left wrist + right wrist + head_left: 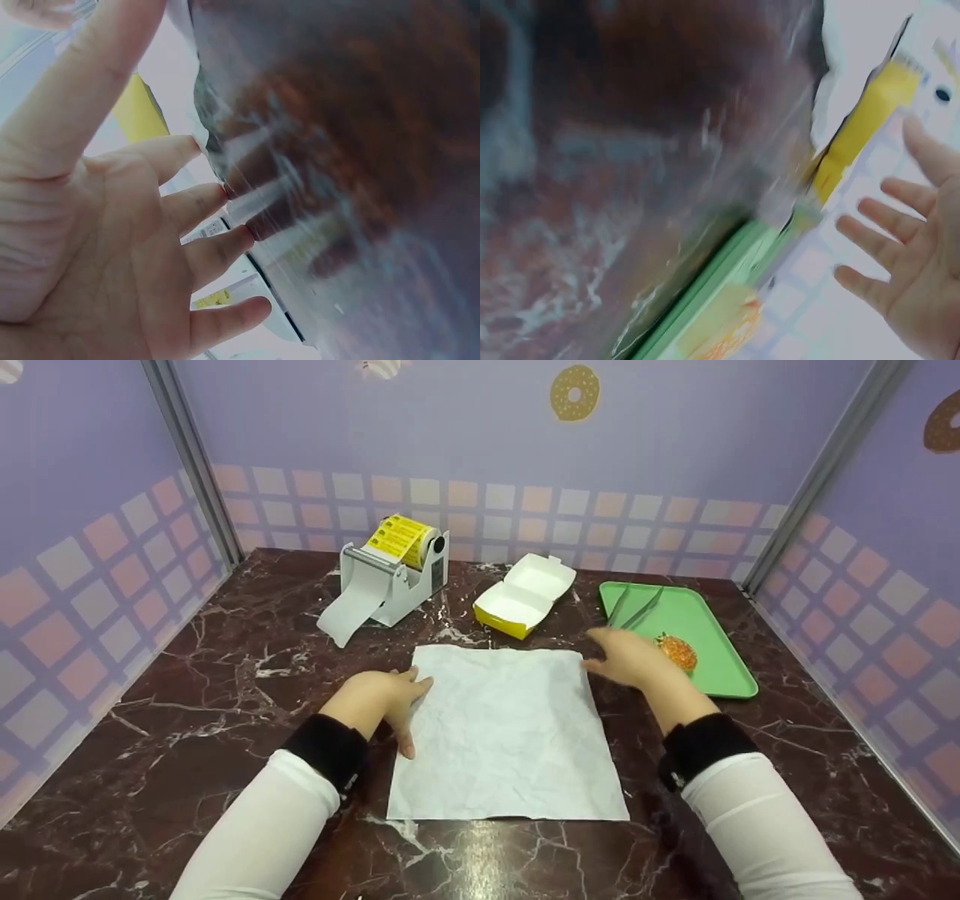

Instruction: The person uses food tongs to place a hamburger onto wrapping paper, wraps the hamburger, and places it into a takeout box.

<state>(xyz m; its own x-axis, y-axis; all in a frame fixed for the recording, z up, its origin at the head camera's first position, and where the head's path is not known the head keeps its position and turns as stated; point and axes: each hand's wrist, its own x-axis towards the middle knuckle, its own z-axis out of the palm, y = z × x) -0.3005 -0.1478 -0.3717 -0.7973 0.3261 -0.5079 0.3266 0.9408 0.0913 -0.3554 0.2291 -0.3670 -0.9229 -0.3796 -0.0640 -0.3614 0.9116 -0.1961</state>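
A creased white sheet of paper [502, 735] lies flat on the dark marbled table. At its left edge is my left hand [390, 701], fingers and thumb spread, with the tips resting on the paper. In the left wrist view that hand [120, 247] shows its palm, fingers straight and apart. My right hand [626, 656] is by the sheet's upper right corner, its thumb tip close to the edge. The right wrist view shows this hand [922, 247] with fingers extended and holding nothing.
Right of the paper, a green tray [724, 660] carries tongs [637, 607] and a round orange, crumbly-topped food piece [677, 652]. Behind the sheet stands an open white-and-yellow food box [517, 604]. A label dispenser [431, 585] with yellow labels is at back left. Patterned walls surround the table.
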